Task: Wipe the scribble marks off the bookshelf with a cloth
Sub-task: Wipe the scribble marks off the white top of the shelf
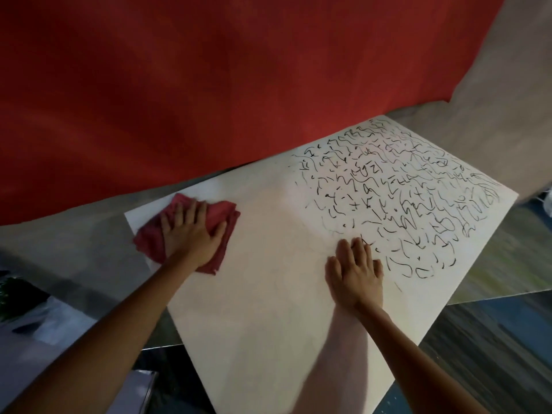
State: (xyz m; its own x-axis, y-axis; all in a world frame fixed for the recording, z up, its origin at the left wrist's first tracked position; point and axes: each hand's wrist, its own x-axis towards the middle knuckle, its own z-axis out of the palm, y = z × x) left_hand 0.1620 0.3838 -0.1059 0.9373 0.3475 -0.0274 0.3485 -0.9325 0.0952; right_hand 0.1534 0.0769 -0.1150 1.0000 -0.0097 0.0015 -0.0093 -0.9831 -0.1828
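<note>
The white top of the bookshelf (268, 294) fills the middle of the view. Black scribble marks (397, 192) cover its far right half; the left half is plain white. A folded red cloth (222, 215) lies near the far left corner. My left hand (191, 234) presses flat on the cloth with straight fingers. My right hand (355, 270) rests flat on the bare surface, fingertips touching the near edge of the scribbles.
A red wall (209, 85) rises right behind the shelf. A grey wall (507, 100) stands at the right. Dark floor (493, 339) shows below the right edge, and blurred objects (27, 309) lie low at the left.
</note>
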